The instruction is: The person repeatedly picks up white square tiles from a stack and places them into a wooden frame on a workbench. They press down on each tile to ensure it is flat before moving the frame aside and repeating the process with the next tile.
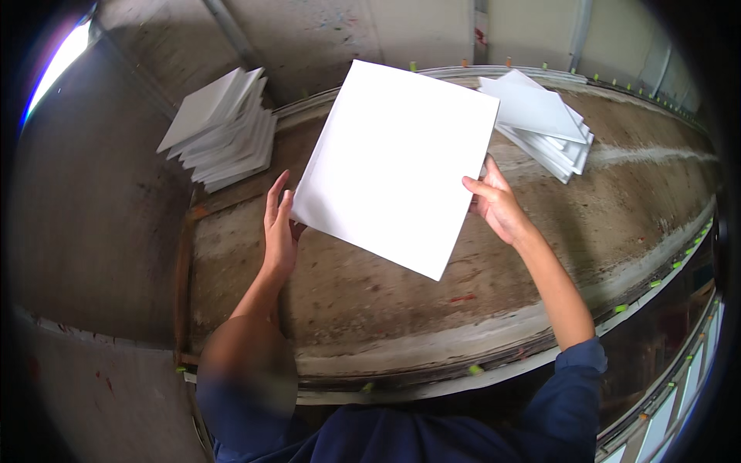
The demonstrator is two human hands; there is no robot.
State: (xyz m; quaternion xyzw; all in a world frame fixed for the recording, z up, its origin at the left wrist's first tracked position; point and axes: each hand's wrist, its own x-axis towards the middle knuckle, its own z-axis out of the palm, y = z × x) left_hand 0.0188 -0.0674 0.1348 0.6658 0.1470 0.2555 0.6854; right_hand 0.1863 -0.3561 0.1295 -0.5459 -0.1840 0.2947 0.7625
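A blank white square panel [397, 166] is held up in front of me, tilted so that one corner points down toward the right. At its lower left corner, my left hand [282, 235] supports the edge with its upper fingers nearly straight; part of this hand is hidden behind the panel. Gripping the right edge is my right hand [498, 202], thumb on the front face and other fingers behind. Beneath the panel stretches a long brown, stained work table [370, 316].
An uneven stack of white panels [228, 135] stands at the back left. Another, fanned-out stack [544, 116] lies at the back right. Grey wall panels [93, 208] close off the left side and back. Small green tabs dot the table's raised front rim [432, 384].
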